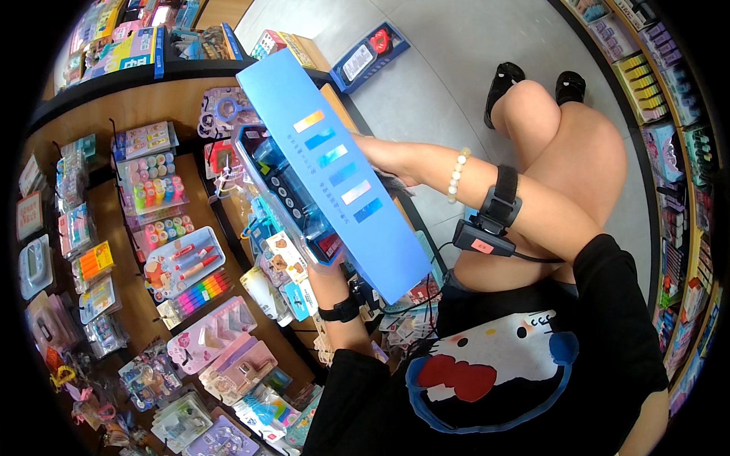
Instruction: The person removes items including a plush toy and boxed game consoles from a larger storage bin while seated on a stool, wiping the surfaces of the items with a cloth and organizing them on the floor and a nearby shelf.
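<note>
A blue box [336, 171] with shiny rectangles and small writing on its side is held up, tilted, before me. Its clear plastic front [285, 199] shows dark items inside. My left hand [326, 270] is at the lower end of that plastic front, its fingers mostly hidden by the box. On the opposite side, my right hand [388, 158] is against the box's back with a grey cloth [398, 183] bunched under it; its fingertips are out of sight. A beaded bracelet [456, 175] and a strapped black device [485, 239] are on my right arm.
To the left is a shelf unit with hanging blister packs [185, 262] on hooks. Another blue toy box [369, 57] lies on the tiled floor [445, 51]. Stocked shelves [664, 154] curve along the right. A black cable [536, 259] trails from the arm device.
</note>
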A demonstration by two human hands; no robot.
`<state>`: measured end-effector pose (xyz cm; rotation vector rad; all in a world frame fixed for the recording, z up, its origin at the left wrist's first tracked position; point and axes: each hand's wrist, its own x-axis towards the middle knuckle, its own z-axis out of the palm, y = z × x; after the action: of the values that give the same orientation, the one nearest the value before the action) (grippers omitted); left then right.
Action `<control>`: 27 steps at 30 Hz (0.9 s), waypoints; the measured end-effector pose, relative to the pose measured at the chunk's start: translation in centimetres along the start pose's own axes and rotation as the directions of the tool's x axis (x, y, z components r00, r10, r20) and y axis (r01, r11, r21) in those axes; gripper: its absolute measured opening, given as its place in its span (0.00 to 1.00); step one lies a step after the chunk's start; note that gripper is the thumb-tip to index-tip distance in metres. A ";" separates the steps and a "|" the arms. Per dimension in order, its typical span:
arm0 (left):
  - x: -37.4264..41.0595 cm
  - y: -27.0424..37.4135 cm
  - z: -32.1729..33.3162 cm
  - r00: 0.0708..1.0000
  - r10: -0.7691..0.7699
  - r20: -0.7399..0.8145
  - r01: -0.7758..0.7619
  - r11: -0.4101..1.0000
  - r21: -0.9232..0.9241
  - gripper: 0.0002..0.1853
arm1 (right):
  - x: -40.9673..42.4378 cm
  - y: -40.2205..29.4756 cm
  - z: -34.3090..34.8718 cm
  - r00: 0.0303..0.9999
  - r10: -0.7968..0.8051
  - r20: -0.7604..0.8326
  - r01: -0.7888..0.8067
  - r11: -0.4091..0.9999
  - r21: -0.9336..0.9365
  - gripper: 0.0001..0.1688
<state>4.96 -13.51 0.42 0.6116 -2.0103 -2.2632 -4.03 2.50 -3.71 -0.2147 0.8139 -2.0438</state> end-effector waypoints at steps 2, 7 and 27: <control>0.2 -0.1 0.0 1.000 -0.015 -0.015 0.014 0.999 -0.029 0.23 | -0.5 -0.2 -0.1 0.996 0.079 0.029 -0.079 0.997 0.005 0.50; 0.3 0.5 0.0 0.998 -0.038 -0.049 0.033 0.996 -0.081 0.23 | 0.6 0.7 -0.4 0.999 -0.025 0.044 0.030 0.992 -0.122 0.51; 0.1 -0.4 1.0 0.944 -0.322 0.078 0.330 0.934 -0.138 0.22 | 1.8 -0.5 -3.1 0.959 -0.271 -0.081 0.282 0.930 0.235 0.35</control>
<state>4.67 -12.57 0.04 0.9416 -1.8539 -2.6108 -6.81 2.71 -6.04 -0.1489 0.5755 -2.4015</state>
